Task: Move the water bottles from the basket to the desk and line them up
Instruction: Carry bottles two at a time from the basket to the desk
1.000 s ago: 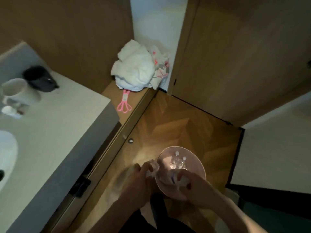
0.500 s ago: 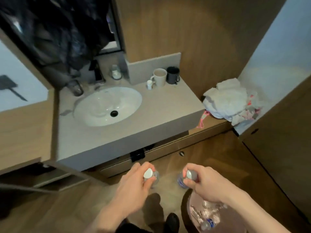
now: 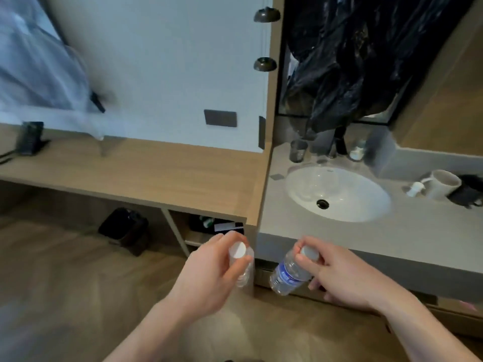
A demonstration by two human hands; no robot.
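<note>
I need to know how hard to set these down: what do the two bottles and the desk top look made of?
Both bottles, in the left hand and the right hand, look like thin clear plastic with white plastic caps: left bottle, right bottle, which is ribbed with a blue label. The desk looks like matte wood or wood-grain laminate.

Wood-look floor [image 3: 65, 278] underfoot, pale in the glare. Against a white wall [image 3: 167, 61], a long wooden counter [image 3: 146, 173] with open shelves [image 3: 206, 231] beneath and a dark bin [image 3: 125, 229] on the floor under it. Just right of that, a grey vanity top [image 3: 392, 239] holding a white oval sink [image 3: 337, 192] (dark drain at centre), with a black tap [image 3: 339, 139] behind. Two round hooks [image 3: 266, 39] on a wooden panel; black plastic sheeting [image 3: 366, 56] over the mirror.
</note>
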